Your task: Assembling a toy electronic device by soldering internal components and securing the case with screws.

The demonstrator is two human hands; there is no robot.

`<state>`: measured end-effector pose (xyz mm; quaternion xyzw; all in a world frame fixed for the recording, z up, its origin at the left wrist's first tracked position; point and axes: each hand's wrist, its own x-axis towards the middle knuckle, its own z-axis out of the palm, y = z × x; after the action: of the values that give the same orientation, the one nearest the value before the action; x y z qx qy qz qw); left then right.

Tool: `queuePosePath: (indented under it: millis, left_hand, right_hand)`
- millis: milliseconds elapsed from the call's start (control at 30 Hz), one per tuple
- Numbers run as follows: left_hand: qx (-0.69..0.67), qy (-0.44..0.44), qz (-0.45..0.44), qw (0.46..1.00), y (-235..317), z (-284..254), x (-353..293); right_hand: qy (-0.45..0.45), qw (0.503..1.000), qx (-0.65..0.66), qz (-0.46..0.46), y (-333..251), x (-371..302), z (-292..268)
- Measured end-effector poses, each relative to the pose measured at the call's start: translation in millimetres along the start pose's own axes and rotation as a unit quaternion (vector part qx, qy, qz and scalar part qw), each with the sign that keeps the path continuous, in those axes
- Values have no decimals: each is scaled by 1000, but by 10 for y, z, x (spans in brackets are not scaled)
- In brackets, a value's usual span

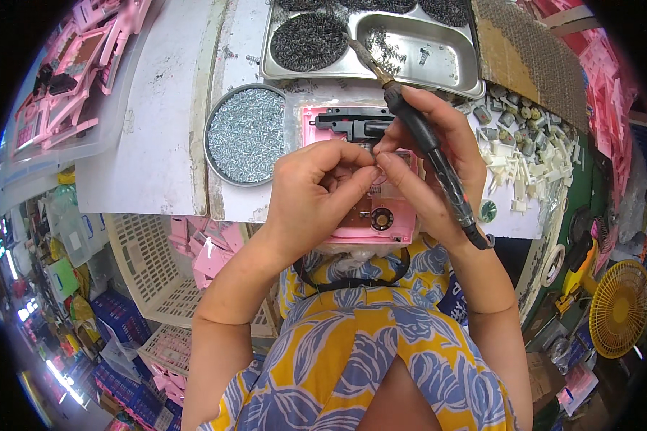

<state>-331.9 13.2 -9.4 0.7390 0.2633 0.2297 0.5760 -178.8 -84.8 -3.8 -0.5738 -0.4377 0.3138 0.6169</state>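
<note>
Under my hands lies a pink plastic casing with a black mechanism along its far side and a round black part near its close edge. My left hand is closed, thumb and forefinger pinched over the middle of the casing. Opposite it, my right hand pinches at the same spot. What the fingertips hold there is too small and hidden to name. A soldering iron with a black handle rests in my right hand, its metal tip pointing up and away over the steel tray.
Left of the casing stands a round tin of small silvery screws. Behind is a steel tray with dark springs in its compartments. White and grey small parts are heaped on the right. A plastic basket with pink pieces sits below left.
</note>
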Motion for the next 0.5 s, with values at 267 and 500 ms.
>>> queuePosePath:
  millis: [267, 500]
  left_hand:
    - [-182, -24, -117, 976, -1, -46, -25]
    - [106, 25, 34, 993, -53, -137, 117]
  right_hand:
    - [61, 997, -14, -48, 78, -98, 47]
    - [63, 981, -101, -151, 33, -267, -318]
